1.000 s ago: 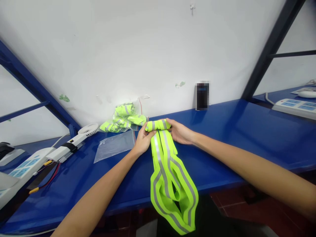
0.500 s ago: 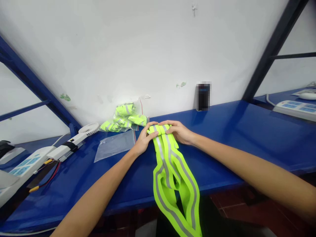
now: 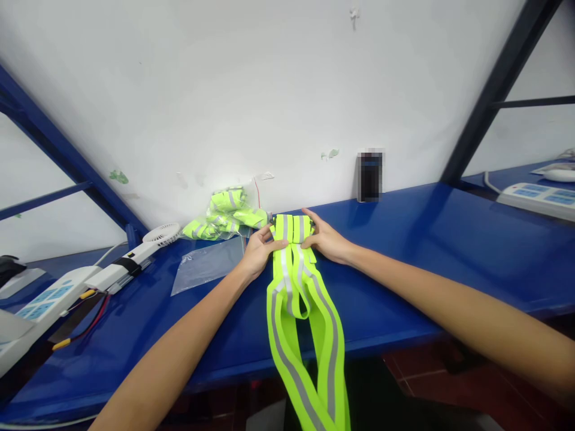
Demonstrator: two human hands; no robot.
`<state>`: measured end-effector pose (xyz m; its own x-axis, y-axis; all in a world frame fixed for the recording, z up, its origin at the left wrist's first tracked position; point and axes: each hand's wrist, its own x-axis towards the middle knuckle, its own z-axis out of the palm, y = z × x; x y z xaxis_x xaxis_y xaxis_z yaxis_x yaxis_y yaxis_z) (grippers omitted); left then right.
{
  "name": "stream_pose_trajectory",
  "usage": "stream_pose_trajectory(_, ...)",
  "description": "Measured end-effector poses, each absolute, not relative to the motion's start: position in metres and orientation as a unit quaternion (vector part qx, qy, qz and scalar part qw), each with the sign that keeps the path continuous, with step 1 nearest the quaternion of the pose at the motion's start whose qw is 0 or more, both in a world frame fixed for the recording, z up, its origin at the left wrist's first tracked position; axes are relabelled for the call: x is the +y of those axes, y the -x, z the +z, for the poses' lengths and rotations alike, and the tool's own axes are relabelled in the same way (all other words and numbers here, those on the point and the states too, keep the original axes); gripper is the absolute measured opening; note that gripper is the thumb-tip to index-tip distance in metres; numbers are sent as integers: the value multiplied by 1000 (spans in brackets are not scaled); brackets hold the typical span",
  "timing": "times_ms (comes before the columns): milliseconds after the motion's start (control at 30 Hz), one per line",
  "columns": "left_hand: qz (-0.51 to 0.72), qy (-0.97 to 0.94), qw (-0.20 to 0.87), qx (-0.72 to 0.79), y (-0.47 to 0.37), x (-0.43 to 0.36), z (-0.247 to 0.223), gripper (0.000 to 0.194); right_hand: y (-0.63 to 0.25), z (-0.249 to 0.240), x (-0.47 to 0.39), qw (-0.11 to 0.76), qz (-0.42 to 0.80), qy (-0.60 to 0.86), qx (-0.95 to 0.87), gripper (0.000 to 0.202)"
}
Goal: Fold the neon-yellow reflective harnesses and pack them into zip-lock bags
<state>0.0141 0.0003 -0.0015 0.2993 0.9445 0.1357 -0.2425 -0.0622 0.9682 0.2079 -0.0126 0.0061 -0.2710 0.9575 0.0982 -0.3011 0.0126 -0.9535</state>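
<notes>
A neon-yellow reflective strap vest (image 3: 330, 335) with grey stripes lies over the table's front edge, its loops hanging down toward me. Its far end is folded into a flat bundle of two side-by-side bands. My left hand (image 3: 258, 251) grips the bundle's left side, thumb on top and fingers at the edge. On the right side, my right hand (image 3: 330, 239) holds it with the thumb pressed on the fabric and the index finger raised. The fingers beneath the bundle are partly hidden. To the left lies a flat clear plastic bag (image 3: 206, 266).
Several bagged yellow reflective vests (image 3: 227, 212) are piled against the wall. A white handheld fan (image 3: 162, 234), power strip (image 3: 54, 299) and red-black cable (image 3: 101, 314) lie left. A dark pixelated object (image 3: 370, 176) leans on the wall. Another power strip (image 3: 539, 197) is far right.
The folded end now shows taller, flatter bands, and my thumbs sit lower on it. The hanging loops have swung left. My right index finger has lifted off the bundle.
</notes>
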Motion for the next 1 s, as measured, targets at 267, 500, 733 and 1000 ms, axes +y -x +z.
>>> stream_pose_trajectory(267, 475, -570, 576, 343, -11, 1, -1, 65, -209, 2, -14, 505, 508, 342, -609, 56)
stream_pose_trajectory(500, 487, -584, 555, 337, -13, -1, 2, 64, -206, -3, -14, 515, 423, 347, -660, 53)
stream_pose_trajectory(733, 527, -603, 510, 314, -18, -1, -6, 57, -207, 2, -11, 532, 395, 336, -669, 46)
stream_pose_trajectory(1000, 560, -576, 496, 329, -18, 2, -9, 43, -206, 10, -18, 514, 531, 310, -598, 29)
